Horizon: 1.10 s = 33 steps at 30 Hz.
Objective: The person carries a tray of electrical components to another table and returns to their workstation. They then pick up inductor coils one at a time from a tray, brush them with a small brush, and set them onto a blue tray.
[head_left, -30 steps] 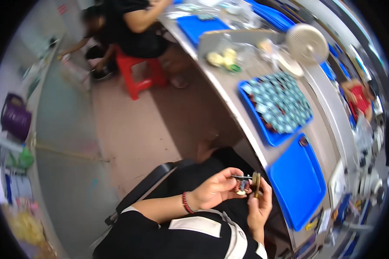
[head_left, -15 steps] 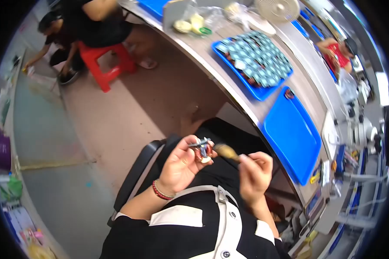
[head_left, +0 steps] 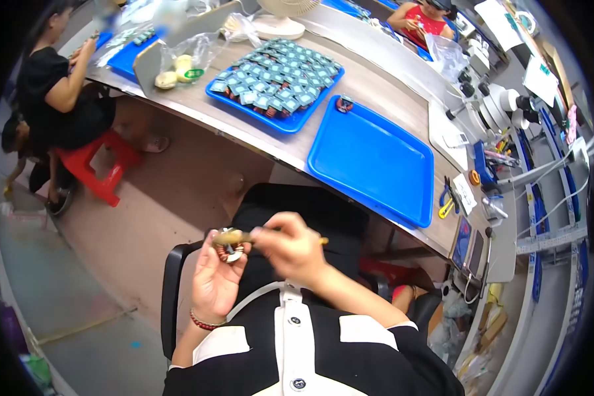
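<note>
My left hand [head_left: 216,284] holds a small ring-shaped coil [head_left: 233,254], wound with copper-coloured wire, between thumb and fingertips above my lap. In my right hand [head_left: 296,249] is a brush [head_left: 227,237] with yellowish bristles, its handle end showing past my fingers. The bristles lie over the top of the coil and hide part of it; motion smears the brush and my right fingers. A blue tray [head_left: 376,165] lies on the table in front of me, with a single coil [head_left: 344,103] in its far left corner.
Another blue tray [head_left: 289,126] carries many coils with green square tops [head_left: 277,72]. Behind it are a clear plastic bag [head_left: 204,49] and a fan [head_left: 289,6]. Pliers [head_left: 446,191], a yellow cutter [head_left: 447,208] and a microscope [head_left: 498,109] stand right. A co-worker [head_left: 53,99] sits on a red stool [head_left: 99,168].
The brush has come from beside the coil to over its top, with my right hand closer to my left. My view has swung right, so the trays appear further left.
</note>
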{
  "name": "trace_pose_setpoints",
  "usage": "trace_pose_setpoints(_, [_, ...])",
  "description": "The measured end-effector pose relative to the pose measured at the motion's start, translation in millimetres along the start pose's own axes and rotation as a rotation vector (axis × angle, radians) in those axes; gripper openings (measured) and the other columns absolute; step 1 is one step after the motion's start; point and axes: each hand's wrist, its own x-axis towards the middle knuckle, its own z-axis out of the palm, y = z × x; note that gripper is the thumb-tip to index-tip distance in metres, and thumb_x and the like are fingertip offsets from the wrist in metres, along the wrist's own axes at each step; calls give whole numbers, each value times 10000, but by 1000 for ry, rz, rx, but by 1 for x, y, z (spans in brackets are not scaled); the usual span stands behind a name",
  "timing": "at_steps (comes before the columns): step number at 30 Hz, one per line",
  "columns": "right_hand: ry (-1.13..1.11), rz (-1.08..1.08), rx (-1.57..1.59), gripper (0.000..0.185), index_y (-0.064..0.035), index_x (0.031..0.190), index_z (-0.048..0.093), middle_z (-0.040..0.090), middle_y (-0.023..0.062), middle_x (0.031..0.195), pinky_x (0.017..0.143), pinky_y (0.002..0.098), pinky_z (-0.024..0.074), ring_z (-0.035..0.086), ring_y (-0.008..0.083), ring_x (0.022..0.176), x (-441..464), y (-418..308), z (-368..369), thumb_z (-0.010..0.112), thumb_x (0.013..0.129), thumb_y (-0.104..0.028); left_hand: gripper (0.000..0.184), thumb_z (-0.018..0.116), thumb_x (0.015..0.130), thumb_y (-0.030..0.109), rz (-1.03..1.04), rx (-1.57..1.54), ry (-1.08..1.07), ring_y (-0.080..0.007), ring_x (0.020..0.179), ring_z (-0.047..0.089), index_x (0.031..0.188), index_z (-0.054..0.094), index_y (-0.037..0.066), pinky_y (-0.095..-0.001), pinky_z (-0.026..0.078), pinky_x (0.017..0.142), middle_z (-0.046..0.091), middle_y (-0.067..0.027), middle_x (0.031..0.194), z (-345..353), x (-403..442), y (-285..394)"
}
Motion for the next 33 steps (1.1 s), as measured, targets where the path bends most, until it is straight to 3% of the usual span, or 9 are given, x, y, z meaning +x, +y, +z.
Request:
trace_pose_setpoints(2, [-92, 123, -399, 194, -98, 856, 649, 537, 81, 877, 469, 263, 435, 550, 167, 537, 5, 21, -21, 673, 676, -30, 266, 429, 899, 163, -12, -20, -38, -339, 1041, 502, 1148, 440, 70, -361, 471, 856, 462, -204, 1170, 6, 1, -4])
trace_pose_setpoints(4, [84, 152, -227, 181, -83, 846, 644, 527, 85, 888, 448, 244, 410, 526, 140, 509, 2, 15, -33, 678, 678, -26, 268, 434, 898, 167, -15, 3, -60, -334, 1040, 505, 1150, 434, 76, -362, 462, 864, 465, -201, 1167, 16, -1, -5])
trace_pose_setpoints(9, [171, -314, -122, 267, -95, 867, 657, 546, 80, 849, 435, 245, 401, 509, 161, 483, -10, -8, -31, 696, 613, -25, 283, 414, 905, 195, -114, -25, -164, -324, 1057, 495, 1159, 396, 69, -357, 461, 876, 451, -207, 1156, 37, -3, -9])
trace_pose_setpoints(12, [115, 104, -437, 179, -82, 837, 655, 553, 79, 881, 449, 245, 412, 509, 163, 479, -10, 9, -53, 677, 660, -61, 284, 440, 891, 185, -120, 15, -183, -337, 1066, 493, 1144, 399, 61, -375, 464, 878, 447, -203, 1176, 37, -10, -8])
trace_pose_setpoints(14, [212, 182, -273, 164, -75, 843, 649, 540, 93, 898, 446, 249, 411, 510, 149, 478, -15, 1, -64, 668, 682, -53, 287, 443, 890, 188, -95, 42, -234, -335, 1066, 493, 1144, 398, 62, -377, 461, 881, 446, -203, 1181, 36, -13, -7])
trace_pose_setpoints(17, [280, -79, 2, 236, -61, 850, 654, 522, 108, 868, 445, 255, 418, 520, 137, 501, -20, -32, -63, 687, 623, -7, 319, 464, 880, 211, -17, 118, -275, -327, 1073, 490, 1153, 392, 62, -384, 449, 895, 434, -209, 1199, 39, -15, -11])
trace_pose_setpoints(20, [114, -399, -182, 306, -57, 859, 653, 531, 91, 799, 456, 245, 420, 523, 170, 500, -19, -35, -60, 659, 570, 41, 343, 471, 878, 222, 6, 153, -280, -327, 1075, 491, 1170, 385, 64, -384, 446, 897, 433, -212, 1198, 46, -18, -14])
trace_pose_setpoints(24, [208, 102, -304, 231, -37, 871, 649, 526, 97, 868, 460, 221, 396, 487, 126, 538, -14, 7, -71, 664, 653, 36, 331, 436, 893, 186, -25, 68, -321, -355, 1084, 479, 1187, 352, 60, -370, 471, 880, 395, -240, 1194, 37, -14, -6])
trace_pose_setpoints(33, [129, -87, -14, 280, -54, 908, 646, 494, 116, 949, 496, 215, 401, 464, 114, 535, 0, -6, -52, 692, 642, 17, 436, 393, 911, 237, -135, 25, -310, -375, 1041, 511, 1280, 289, 31, -397, 465, 863, 431, -264, 1201, 42, 12, 0])
